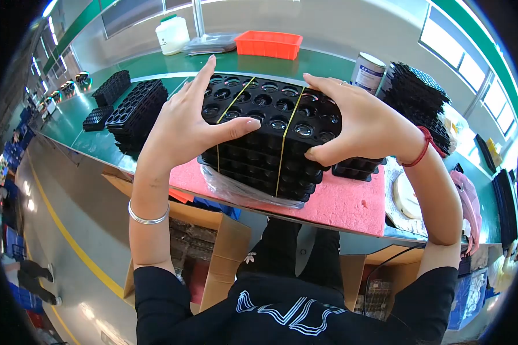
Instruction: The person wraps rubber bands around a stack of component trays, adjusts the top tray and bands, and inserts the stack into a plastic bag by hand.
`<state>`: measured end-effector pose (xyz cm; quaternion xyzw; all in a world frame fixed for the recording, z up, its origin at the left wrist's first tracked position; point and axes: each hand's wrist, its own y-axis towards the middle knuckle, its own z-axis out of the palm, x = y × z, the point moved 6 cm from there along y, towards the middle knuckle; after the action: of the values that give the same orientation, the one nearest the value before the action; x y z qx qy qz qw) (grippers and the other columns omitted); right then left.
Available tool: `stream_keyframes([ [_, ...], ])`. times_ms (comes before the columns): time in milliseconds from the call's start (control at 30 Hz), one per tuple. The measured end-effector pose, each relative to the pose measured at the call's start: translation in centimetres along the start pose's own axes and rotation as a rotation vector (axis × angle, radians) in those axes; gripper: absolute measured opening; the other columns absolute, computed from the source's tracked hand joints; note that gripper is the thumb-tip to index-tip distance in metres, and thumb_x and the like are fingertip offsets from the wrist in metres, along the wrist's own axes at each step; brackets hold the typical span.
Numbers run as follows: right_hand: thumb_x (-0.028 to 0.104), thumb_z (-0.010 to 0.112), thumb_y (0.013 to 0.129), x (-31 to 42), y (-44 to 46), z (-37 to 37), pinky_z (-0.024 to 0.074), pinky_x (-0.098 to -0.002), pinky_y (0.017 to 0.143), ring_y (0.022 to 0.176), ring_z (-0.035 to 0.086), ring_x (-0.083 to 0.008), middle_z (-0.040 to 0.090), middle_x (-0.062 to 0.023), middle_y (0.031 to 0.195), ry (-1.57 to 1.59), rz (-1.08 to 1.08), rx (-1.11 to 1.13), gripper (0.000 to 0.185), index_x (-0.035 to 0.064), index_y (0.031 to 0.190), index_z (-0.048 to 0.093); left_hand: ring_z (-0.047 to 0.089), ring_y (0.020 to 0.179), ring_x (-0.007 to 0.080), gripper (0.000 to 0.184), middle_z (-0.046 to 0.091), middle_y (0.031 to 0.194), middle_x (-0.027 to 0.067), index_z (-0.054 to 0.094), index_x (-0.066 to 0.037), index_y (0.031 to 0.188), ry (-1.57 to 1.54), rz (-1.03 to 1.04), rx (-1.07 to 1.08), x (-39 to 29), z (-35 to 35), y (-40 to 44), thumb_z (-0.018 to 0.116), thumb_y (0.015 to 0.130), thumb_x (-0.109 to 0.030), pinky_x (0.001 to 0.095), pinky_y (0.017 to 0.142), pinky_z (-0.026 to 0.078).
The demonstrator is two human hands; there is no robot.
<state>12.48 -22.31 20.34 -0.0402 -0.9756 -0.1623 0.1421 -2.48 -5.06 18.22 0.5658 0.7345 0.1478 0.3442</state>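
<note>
A stack of black trays with round pockets stands at the centre, on clear plastic film over a pink foam mat. Two yellow bands run round the stack. My left hand is at its left end, thumb on the top tray and fingers stretched along the side. At the right end, my right hand curves over the corner with fingers and thumb spread against the stack. Small clear round parts sit in some top pockets.
More black tray stacks stand at left and right on the green table. Behind are a red bin, a white jar and a can. Open cardboard boxes lie below. A person is at far left.
</note>
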Motion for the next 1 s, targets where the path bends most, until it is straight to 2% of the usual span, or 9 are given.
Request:
stream_keyframes([
  [67,0.041,0.076,0.06,0.1,0.0,0.1,0.0326,-0.0342,0.108,0.125,0.046,-0.0346,0.046,-0.0274,0.134,0.013,0.019,0.009,0.102,-0.0098,0.138,0.036,0.044,0.128,0.0431,0.122,0.046,0.134,0.0333,0.031,0.007,0.143,0.006,-0.004,0.012,0.1,-0.1,-0.1,0.07,0.061,-0.075,0.0443,0.107,0.034],
  [133,0.041,0.076,0.06,0.3,0.0,-0.1,0.0328,-0.0343,0.108,0.125,0.046,-0.0347,0.046,-0.0276,0.134,0.01,0.038,0.026,0.102,-0.0099,0.138,0.036,0.047,0.127,0.0374,0.109,0.047,0.136,0.0278,0.031,0.004,0.144,0.07,0.016,0.016,0.0,-0.2,-0.1,0.073,0.068,-0.062,0.0389,0.107,0.034],
  [233,0.042,0.075,0.06,0.2,0.0,-0.2,0.0332,-0.0343,0.108,0.124,0.046,-0.0349,0.046,-0.0278,0.135,-0.003,0.053,0.043,0.102,-0.0098,0.139,0.036,0.046,0.128,0.0376,0.108,0.047,0.137,0.0278,0.031,0.004,0.144,0.035,-0.016,0.041,-0.1,-0.2,0.1,0.073,0.069,-0.059,0.0385,0.107,0.033],
  [333,0.043,0.075,0.06,0.2,0.1,-0.2,0.0336,-0.034,0.108,0.123,0.047,-0.035,0.046,-0.0277,0.135,-0.01,0.046,0.046,0.103,-0.0096,0.139,0.036,0.042,0.13,0.0434,0.123,0.044,0.135,0.0343,0.027,0.01,0.143,0.004,-0.019,0.046,0.2,0.0,0.2,0.071,0.063,-0.072,0.0434,0.109,0.032],
  [467,0.044,0.075,0.06,0.7,0.3,-0.4,0.0341,-0.034,0.107,0.123,0.047,-0.0344,0.046,-0.0277,0.135,0.018,0.069,0.092,0.104,-0.0093,0.14,0.035,0.038,0.133,0.0431,0.121,0.041,0.138,0.0346,0.027,0.012,0.142,-0.085,0.008,0.037,0.7,0.0,0.4,0.071,0.065,-0.07,0.0426,0.11,0.029],
  [533,0.043,0.075,0.06,0.1,0.2,0.0,0.0343,-0.0337,0.107,0.123,0.047,-0.0342,0.046,-0.0276,0.134,0.018,0.059,0.053,0.104,-0.0093,0.14,0.034,0.034,0.135,0.0424,0.118,0.036,0.141,0.034,0.027,0.011,0.143,-0.342,-0.001,0.017,1.4,0.0,0.5,0.072,0.067,-0.068,0.0416,0.112,0.026],
  [667,0.041,0.076,0.061,0.0,0.3,0.1,0.0347,-0.0326,0.106,0.122,0.048,-0.0334,0.047,-0.0267,0.133,0.034,0.061,0.027,0.104,-0.0093,0.141,0.033,0.032,0.137,0.0414,0.116,0.034,0.143,0.0326,0.029,0.009,0.143,-0.292,0.025,0.129,1.1,-0.7,0.5,0.072,0.067,-0.067,0.0417,0.113,0.025],
  [733,0.04,0.077,0.061,-0.1,0.4,0.1,0.0348,-0.0322,0.106,0.122,0.048,-0.0327,0.048,-0.0263,0.133,0.05,0.056,0.018,0.104,-0.0093,0.141,0.033,0.031,0.139,0.0355,0.108,0.034,0.148,0.0244,0.028,-0.002,0.147,-0.035,0.079,0.252,1.1,-0.5,0.9,0.075,0.068,-0.059,0.0403,0.114,0.022],
  [1000,0.033,0.079,0.062,-0.1,0.4,0.4,0.0384,-0.03,0.102,0.115,0.053,-0.0283,0.051,-0.0238,0.127,0.143,0.049,-0.017,0.104,-0.0079,0.143,0.03,0.034,0.137,0.0347,0.109,0.038,0.146,0.0207,0.034,-0.011,0.147,0.165,0.251,0.426,-2.3,0.1,3.9,0.081,0.059,-0.055,0.0429,0.113,0.025],
])
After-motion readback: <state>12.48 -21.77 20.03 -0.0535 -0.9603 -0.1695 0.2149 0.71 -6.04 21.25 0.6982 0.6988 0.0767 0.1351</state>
